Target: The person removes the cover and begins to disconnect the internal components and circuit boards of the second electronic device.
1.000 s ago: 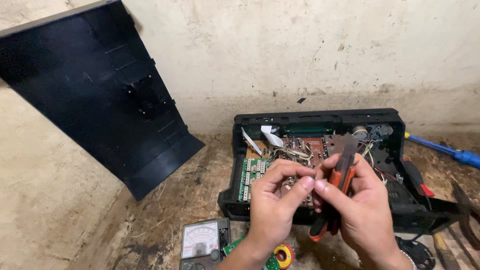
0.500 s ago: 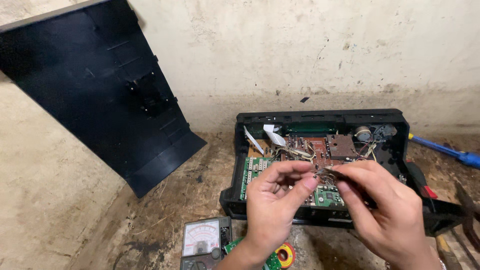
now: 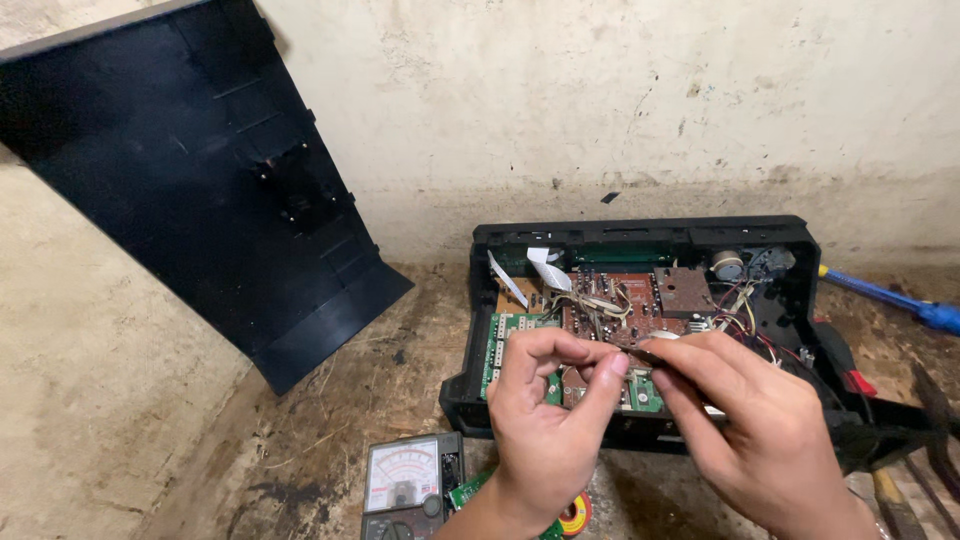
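An open black electronics case lies on the floor, with brown and green circuit boards and loose wires inside. Both of my hands hover over its front half. My right hand pinches a small thin dark part between thumb and fingers. My left hand has its thumb and forefinger curled together, and they meet the same part at the fingertips. What the part is I cannot make out. My hands cover the front of the green board.
The case's black lid leans on the wall at left. An analog multimeter and a small yellow-red roll lie before the case. A blue-handled tool and dark, red-tipped tools lie at right.
One second ago my right hand held orange-handled pliers over the boards. The pliers are gone from it, and both hands have dropped slightly with fingertips pinched together.
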